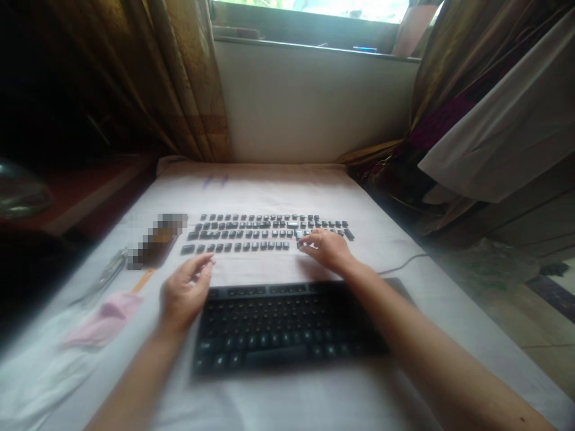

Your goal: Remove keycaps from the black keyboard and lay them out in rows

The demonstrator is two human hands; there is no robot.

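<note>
Rows of loose black keycaps (237,246) lie on the white sheet beyond a black keyboard (269,323). In the keyboard's upper part the key positions look bare, while keys remain fitted in its lower rows. At the right end of the nearest keycap row, my right hand (327,248) pinches a dark keycap (300,244) at the sheet. My right forearm covers part of the keyboard's right side. Near the keyboard's upper left corner rests my left hand (186,287), its fingers loosely bent, a gap showing between thumb and fingers, nothing visible in it.
Left of the keycaps lie a pixelated item (157,242), a metal tool (105,275) too blurred to name, and a pink cloth (105,317) with an orange strip (144,280). A cable (402,263) runs off right. Curtains (179,72) hang beside the window.
</note>
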